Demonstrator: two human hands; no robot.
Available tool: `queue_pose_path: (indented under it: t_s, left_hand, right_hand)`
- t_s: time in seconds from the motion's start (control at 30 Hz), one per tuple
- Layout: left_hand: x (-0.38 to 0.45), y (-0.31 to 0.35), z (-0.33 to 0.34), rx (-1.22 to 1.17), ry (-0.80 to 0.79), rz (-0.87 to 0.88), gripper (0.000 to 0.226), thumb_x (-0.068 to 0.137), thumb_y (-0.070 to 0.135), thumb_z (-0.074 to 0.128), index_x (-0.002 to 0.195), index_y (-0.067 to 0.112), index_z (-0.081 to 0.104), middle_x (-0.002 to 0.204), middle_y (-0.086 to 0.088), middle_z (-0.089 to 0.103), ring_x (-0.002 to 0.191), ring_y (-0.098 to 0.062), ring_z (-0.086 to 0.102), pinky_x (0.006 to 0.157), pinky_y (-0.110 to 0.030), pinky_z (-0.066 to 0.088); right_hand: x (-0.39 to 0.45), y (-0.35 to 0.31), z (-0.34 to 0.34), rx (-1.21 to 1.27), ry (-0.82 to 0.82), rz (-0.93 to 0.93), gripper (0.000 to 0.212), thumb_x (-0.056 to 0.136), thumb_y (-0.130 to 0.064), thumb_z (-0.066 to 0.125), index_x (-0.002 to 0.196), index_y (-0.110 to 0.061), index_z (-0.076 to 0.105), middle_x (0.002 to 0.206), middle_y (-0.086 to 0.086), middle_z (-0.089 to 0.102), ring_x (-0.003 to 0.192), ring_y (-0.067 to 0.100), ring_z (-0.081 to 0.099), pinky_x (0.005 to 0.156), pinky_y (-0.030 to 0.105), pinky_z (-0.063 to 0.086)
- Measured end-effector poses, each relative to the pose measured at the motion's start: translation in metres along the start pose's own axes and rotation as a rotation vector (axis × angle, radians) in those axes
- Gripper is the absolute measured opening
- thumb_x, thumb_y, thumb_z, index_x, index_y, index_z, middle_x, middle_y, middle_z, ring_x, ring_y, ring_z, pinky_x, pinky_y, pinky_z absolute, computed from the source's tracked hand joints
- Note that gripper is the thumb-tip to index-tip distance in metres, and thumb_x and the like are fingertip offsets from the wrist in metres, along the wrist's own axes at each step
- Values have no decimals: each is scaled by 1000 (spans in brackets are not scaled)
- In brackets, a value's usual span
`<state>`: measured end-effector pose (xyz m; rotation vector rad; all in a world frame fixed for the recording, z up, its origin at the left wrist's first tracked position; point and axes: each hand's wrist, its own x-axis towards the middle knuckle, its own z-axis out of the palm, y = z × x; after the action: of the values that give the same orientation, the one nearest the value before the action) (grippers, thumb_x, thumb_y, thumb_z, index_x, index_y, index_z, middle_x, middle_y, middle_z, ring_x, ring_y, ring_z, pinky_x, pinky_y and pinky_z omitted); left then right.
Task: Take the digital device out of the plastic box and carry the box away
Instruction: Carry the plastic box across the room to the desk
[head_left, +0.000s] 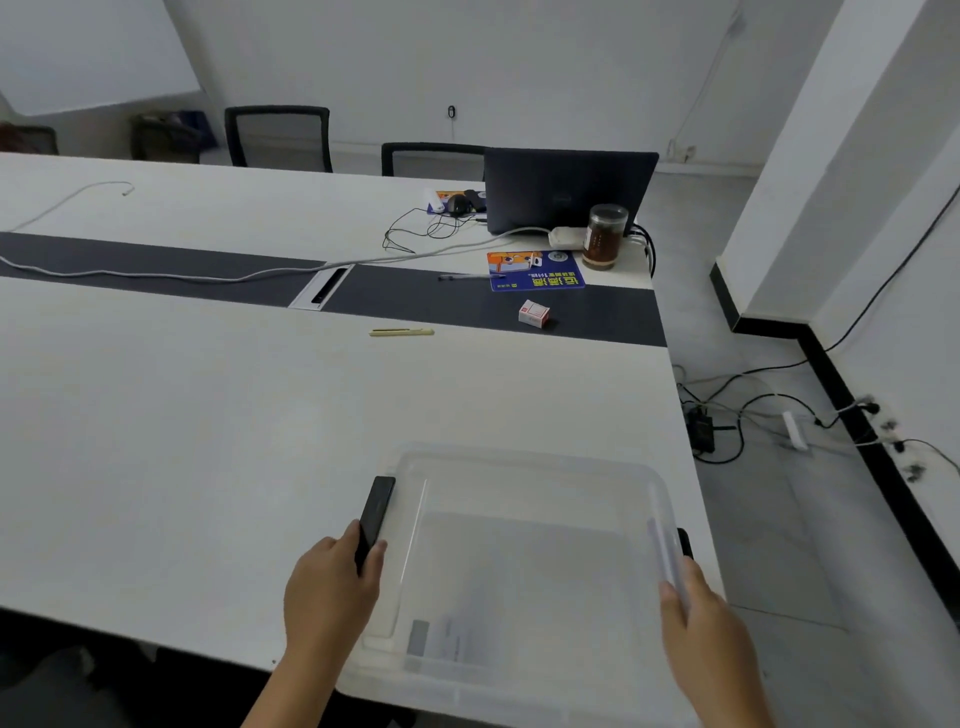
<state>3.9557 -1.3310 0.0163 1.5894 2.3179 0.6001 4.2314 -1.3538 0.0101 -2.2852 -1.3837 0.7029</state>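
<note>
Two hands grip a clear plastic box (519, 561) at the near right corner of a long white counter (182, 415): the left hand (332, 597) is closed around the black handle (375, 514) on the box's left side, while the right hand (706, 623) is clasped over the right rim, just behind a second black handle (684, 543). The box is translucent, shallow and rectangular with rounded corners, and nothing can be made out inside it; a grey label (418, 639) near its front left corner carries print too faint to read. Farther back, a blue mouse mat (535, 270) printed with yellow Chinese characters and a cartoon figure lies upside down to the camera, its wording not legible. Beside it stand a jar (602, 236) with dark contents and a label too small to read, and an open dark laptop (566, 189). A small red-and-white carton (534, 313) sits on the dark strip (156, 265) running across the counter, and a pale pen (401, 331) lies on the white surface nearby.
</note>
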Motion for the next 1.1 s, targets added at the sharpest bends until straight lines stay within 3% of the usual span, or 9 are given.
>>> queue_pose_path:
  t_s: [0.33,0.47,0.57,0.67,0.73,0.83,0.97,1.03,1.1]
  left_hand:
    - [3,-2,1,-26,-19,1,33,87,25,50,113,5,57,59,2,39,66,-23,45,54,-29,28]
    - [-1,-10,1,-263,-23,-75,22,89,15,48,99,18,66,58,7,47,73,-29,52,56,-30,33]
    - [-1,-18,-4,-415,-77,-128,34,90,10,43,78,34,63,60,10,52,74,-29,49,60,-20,36]
    - [3,-19,-2,-408,-118,-194,31,92,14,38,112,16,62,91,-11,68,91,-33,57,74,-37,45]
    - [1,-16,-2,-387,-51,-177,35,92,17,42,122,5,53,121,-18,61,111,-33,53,91,-39,40]
    - [-9,-9,1,-377,7,-70,31,83,23,60,108,6,62,94,-15,65,90,-29,55,73,-31,39]
    - [-16,-8,5,-338,-6,-141,33,81,13,61,112,1,61,66,5,50,77,-26,51,64,-27,33]
    - [-15,-9,3,-287,-11,-144,31,82,15,59,110,3,62,65,5,48,74,-24,50,58,-23,32]
    - [-13,-9,3,-172,-43,-101,31,84,24,55,111,9,61,64,6,44,73,-21,47,54,-19,29]
  right_hand:
    - [2,5,3,44,-2,-40,50,91,-17,40,139,-14,28,115,28,60,103,40,56,81,39,43]
    - [5,8,3,56,9,-57,50,91,-17,39,140,-17,27,117,25,60,105,39,56,81,38,42]
    - [9,10,4,36,23,-79,48,92,-19,38,139,-15,29,117,23,61,104,37,56,75,35,40]
    - [12,11,5,29,48,-96,47,91,-18,39,138,-13,32,112,23,62,101,37,57,68,31,33]
    - [13,12,6,31,51,-87,46,91,-17,41,136,-11,36,104,24,63,95,37,58,67,31,32]
    - [15,10,6,56,10,-31,37,90,-16,43,122,2,47,89,22,59,82,34,52,66,31,29]
    - [19,6,5,0,29,-10,29,87,-11,49,103,12,56,95,30,55,96,43,55,70,38,35]
    - [19,5,4,-103,164,-70,27,80,-11,53,79,14,64,73,30,55,72,47,59,56,35,37]
    - [20,5,7,-88,213,-113,34,66,-19,53,54,10,64,47,23,49,36,38,49,48,14,22]
